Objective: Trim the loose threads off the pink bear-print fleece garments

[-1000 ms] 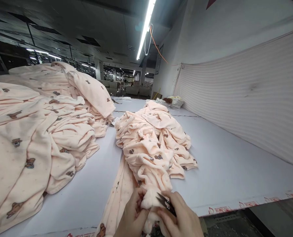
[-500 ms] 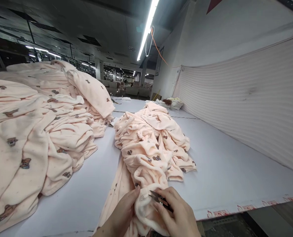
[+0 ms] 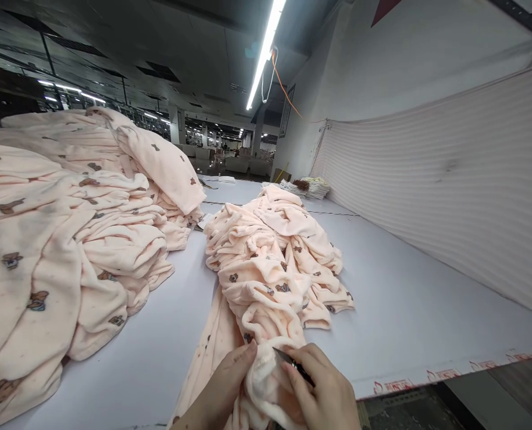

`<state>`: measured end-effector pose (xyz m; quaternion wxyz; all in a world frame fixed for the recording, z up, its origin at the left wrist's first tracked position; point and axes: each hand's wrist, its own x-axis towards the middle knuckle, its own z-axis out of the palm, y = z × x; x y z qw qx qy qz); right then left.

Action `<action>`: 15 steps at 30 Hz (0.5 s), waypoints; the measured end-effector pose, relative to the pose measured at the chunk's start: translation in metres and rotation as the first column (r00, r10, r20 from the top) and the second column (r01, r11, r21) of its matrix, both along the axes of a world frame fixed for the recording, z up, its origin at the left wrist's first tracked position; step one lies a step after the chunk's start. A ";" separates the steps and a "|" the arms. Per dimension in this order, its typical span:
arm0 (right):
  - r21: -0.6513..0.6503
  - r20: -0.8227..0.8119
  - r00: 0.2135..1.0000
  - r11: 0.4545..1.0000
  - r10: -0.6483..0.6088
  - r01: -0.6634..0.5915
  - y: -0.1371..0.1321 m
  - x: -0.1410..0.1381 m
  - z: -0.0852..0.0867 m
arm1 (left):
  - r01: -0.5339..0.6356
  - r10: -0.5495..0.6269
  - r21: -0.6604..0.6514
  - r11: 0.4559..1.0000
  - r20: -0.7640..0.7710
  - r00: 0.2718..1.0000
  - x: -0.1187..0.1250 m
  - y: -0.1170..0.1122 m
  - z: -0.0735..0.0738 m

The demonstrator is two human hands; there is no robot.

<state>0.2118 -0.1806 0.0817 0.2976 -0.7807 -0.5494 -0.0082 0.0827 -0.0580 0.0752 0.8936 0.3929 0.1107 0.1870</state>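
Observation:
A pale peach fleece garment [image 3: 266, 280] with small bear prints lies bunched on the table before me. At its near end, my left hand [image 3: 223, 385] pinches the fabric edge, thumb on top. My right hand [image 3: 322, 388] is closed around small dark thread snips [image 3: 292, 363], whose pointed blades rest at the cloth close to my left thumb. The blades look nearly together. Part of the snips is hidden by my right fingers, and the left fingertips are under the fabric.
A large heap of the same printed fleece [image 3: 91, 233] covers the left of the white table [image 3: 409, 298]. Folded light cloths [image 3: 313, 188] lie at the far end. A striped fabric sheet [image 3: 436, 179] hangs along the right wall. The table's near edge carries red-printed tape [image 3: 442, 375].
The snips' blades have come closer together and look narrower. Both hands stay at the same part of the garment. The whole view has shifted slightly.

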 end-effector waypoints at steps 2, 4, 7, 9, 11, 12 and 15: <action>0.006 -0.098 0.995 1.000 0.029 -0.028 -0.003 0.005 -0.003 | 0.007 -0.007 -0.030 1.000 0.000 1.000 0.000 0.001 0.001; 0.037 -0.159 0.987 0.999 0.034 -0.028 -0.005 0.008 -0.007 | 0.026 -0.026 -0.093 0.995 0.001 1.000 0.000 0.001 0.002; 0.081 -0.254 0.967 0.997 0.027 -0.006 -0.003 0.010 -0.009 | 0.065 -0.063 -0.189 0.980 0.018 0.998 0.002 0.000 0.004; 0.089 -0.313 0.948 0.995 0.061 -0.034 -0.001 0.010 -0.007 | 0.078 -0.070 -0.229 0.970 0.044 0.997 0.004 0.000 0.003; 0.092 -0.355 0.932 0.995 0.073 -0.043 0.002 0.010 -0.004 | 0.074 -0.060 -0.247 0.966 0.061 0.996 0.004 0.001 0.002; 0.096 -0.373 0.925 0.995 0.073 -0.040 0.003 0.010 -0.002 | 0.074 -0.061 -0.249 0.966 0.060 0.996 0.004 0.001 0.001; 0.100 -0.415 0.906 0.994 0.085 -0.047 0.004 0.012 -0.001 | 0.075 -0.065 -0.234 0.969 0.050 0.997 0.004 0.002 -0.001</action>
